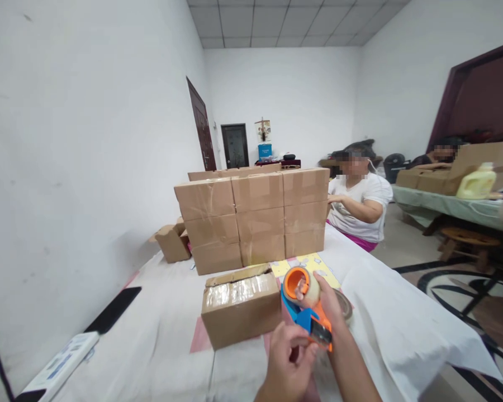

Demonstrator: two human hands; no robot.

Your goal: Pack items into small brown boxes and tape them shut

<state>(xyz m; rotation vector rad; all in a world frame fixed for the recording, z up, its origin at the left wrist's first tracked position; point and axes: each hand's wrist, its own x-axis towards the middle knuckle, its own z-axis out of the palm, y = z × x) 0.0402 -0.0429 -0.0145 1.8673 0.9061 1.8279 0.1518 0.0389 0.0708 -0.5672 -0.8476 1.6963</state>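
An orange and blue tape dispenser [304, 312] with a roll of clear tape is gripped in my right hand [329, 298], whose fingers reach round the roll. Close to its cutter end, my left hand [289, 354] is closed in a pinch; whatever lies between thumb and finger is too small to make out. Just left of the dispenser a cardboard box [241, 312] rests on the table, its top partly covered with shiny clear packing material and a flap edge raised. Another roll of tape [344, 307] lies behind my right wrist, partly hidden.
Stacked cardboard boxes [260, 218] form a wall across the white-covered table [163, 340]. An open carton [171, 243] stands left of them. A black phone-like slab [114, 310] and a white power strip [61, 365] lie along the left. A co-worker [358, 195] sits at the right.
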